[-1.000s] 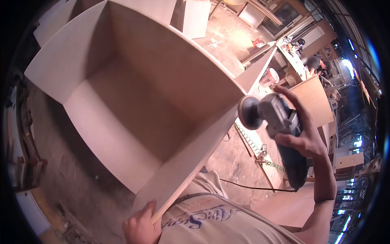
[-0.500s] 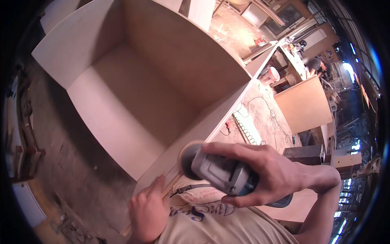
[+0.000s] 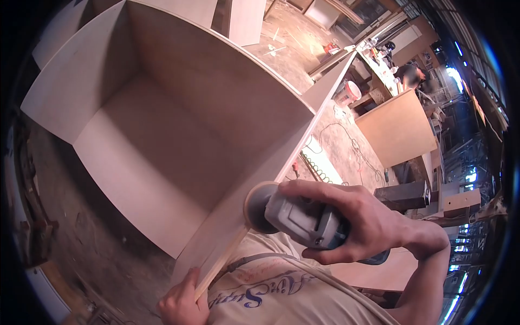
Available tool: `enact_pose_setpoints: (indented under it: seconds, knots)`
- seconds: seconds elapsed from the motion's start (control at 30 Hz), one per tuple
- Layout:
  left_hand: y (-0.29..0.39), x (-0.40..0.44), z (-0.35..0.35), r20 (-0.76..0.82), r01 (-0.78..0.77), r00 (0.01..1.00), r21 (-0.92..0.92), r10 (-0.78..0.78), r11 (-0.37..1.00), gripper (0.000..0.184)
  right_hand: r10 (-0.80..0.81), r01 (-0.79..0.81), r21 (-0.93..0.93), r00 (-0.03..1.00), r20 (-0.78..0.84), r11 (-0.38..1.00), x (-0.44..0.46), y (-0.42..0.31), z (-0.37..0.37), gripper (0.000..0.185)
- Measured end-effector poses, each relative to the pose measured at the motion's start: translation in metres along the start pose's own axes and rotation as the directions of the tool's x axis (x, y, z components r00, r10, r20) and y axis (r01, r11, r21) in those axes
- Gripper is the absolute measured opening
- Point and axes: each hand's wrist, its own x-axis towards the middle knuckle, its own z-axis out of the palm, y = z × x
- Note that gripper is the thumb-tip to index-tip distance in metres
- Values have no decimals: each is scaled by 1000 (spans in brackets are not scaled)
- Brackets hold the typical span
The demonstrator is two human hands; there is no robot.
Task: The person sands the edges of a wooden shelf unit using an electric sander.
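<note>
A large open wooden box point(image 3: 179, 141) with curved edges fills the left and middle of the view. My right hand point(image 3: 357, 222) is wrapped round a grey power sander point(image 3: 303, 219). The sander's round pad point(image 3: 261, 207) is at the near edge of the box's side panel. At the lower corner of that panel, my left hand point(image 3: 184, 303) grips the edge, thumb on the inner face. Some of its fingers are hidden under the panel.
A curved wooden panel point(image 3: 398, 130) stands at the right, near a white bucket point(image 3: 348, 93). Cables and a green coiled hose point(image 3: 319, 168) lie on the floor. Another person point(image 3: 410, 76) is at a cluttered bench in the back right.
The sander in my right hand first came down and left from the panel's far corner to its near edge, then moved slightly up along it. The box has shifted slightly left in view.
</note>
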Motion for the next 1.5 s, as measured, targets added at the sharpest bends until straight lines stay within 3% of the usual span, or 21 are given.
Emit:
enact_pose_setpoints:
  seconds: [0.07, 0.17, 0.27, 0.43, 0.57, 0.67, 0.8, 0.97, 1.0, 1.07, 1.13, 1.2, 1.27, 1.37, 1.5]
  knots:
    - [3, 4, -6, -25, -5, 1000, -42, 4, 999, 31, 71, -71, 6, 997, 18, 997, 1, 2, -12, 89]
    - [5, -2, -10, 87, 74, 993, 79, -81, 994, 41, 119, -119, 0, 993, 1, 993, -1, 13, -26, 88]
    - [4, -1, -10, 31, 47, 998, -49, -46, 998, 41, 159, -159, -9, 987, -38, 987, -2, 26, -39, 89]
    - [4, 0, -8, 77, 88, 993, 33, -90, 996, 50, 246, -245, 24, 962, -116, 969, -5, 47, -61, 88]
    - [8, 4, -13, 179, 128, 972, 143, -153, 981, 59, 231, -233, 12, 956, -178, 972, -1, 60, -76, 87]
    - [5, 0, -8, 140, 153, 976, 85, -164, 985, 63, 259, -264, 0, 948, -187, 965, 2, 65, -84, 87]
    - [2, -6, -6, 200, 187, 958, 102, -204, 977, 69, 293, -310, -27, 921, -258, 950, 2, 77, -98, 90]
    - [-2, -5, -6, 251, 173, 947, 132, -202, 976, 73, 356, -349, 102, 820, -449, 932, -3, 97, -112, 87]
    - [-3, -4, -4, 221, 157, 958, 127, -182, 979, 72, 441, -378, 228, 767, -467, 897, -6, 93, -109, 88]
    - [-1, -6, 0, 167, 145, 972, 117, -163, 982, 71, 406, -292, 304, 798, -445, 907, -17, 84, -96, 91]
    - [-3, -7, -1, 121, 130, 982, 108, -143, 986, 68, 265, -228, 147, 905, -333, 962, -21, 67, -83, 92]
    - [-4, -4, -2, 87, 123, 987, 97, -132, 988, 65, 233, -232, 23, 967, -102, 972, -16, 45, -73, 92]
    - [0, -4, -2, 70, 142, 987, 75, -147, 987, 62, 136, -135, 62, 990, -19, 989, -8, 38, -59, 91]
    - [1, -3, -6, 126, 169, 975, 123, -184, 978, 62, 131, -132, 57, 991, 20, 990, -5, 40, -49, 90]
    - [-5, -6, -2, 109, 133, 983, 111, -145, 985, 62, 167, -165, 24, 985, -55, 986, -6, 46, -54, 91]
